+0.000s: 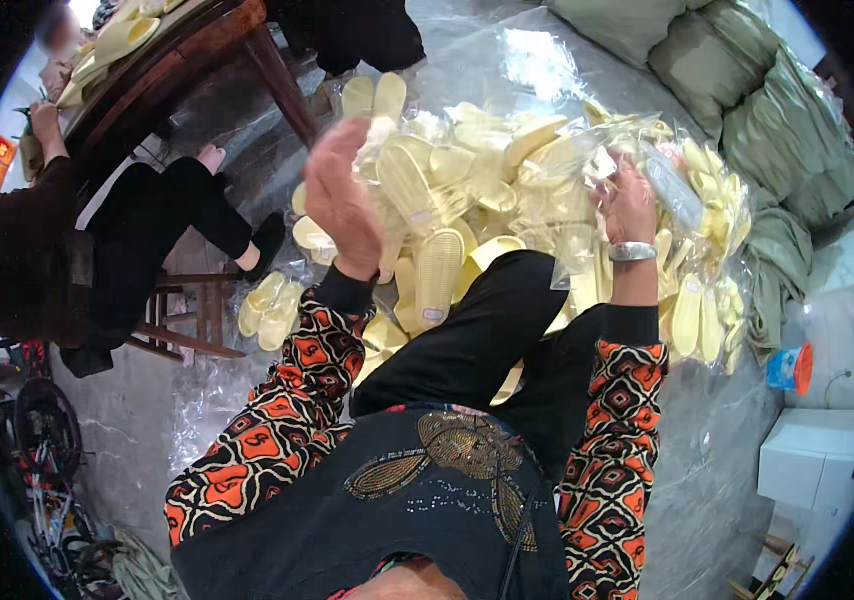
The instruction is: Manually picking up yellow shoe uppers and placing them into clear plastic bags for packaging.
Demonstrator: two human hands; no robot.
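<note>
A large heap of pale yellow slippers (439, 275) lies in front of my knees, many of them in clear plastic bags. My left hand (342, 200) is raised over the heap's left side, smeared by motion, so its finger pose is unclear. My right hand (631, 205), with a silver bangle on the wrist, is closed at the heap's right side. Its fingers pinch a clear plastic bag (575, 250), next to a crumpled white bit (602, 163). Whether a slipper is inside that bag is unclear.
At left a person in dark clothes (22, 260) sits by a wooden table (197, 50) holding more slippers. Another person's dark legs (367, 35) stand behind the heap. Stuffed grey-green sacks (792, 130), an orange-and-blue bucket (790, 368) and a white cabinet (812, 455) line the right.
</note>
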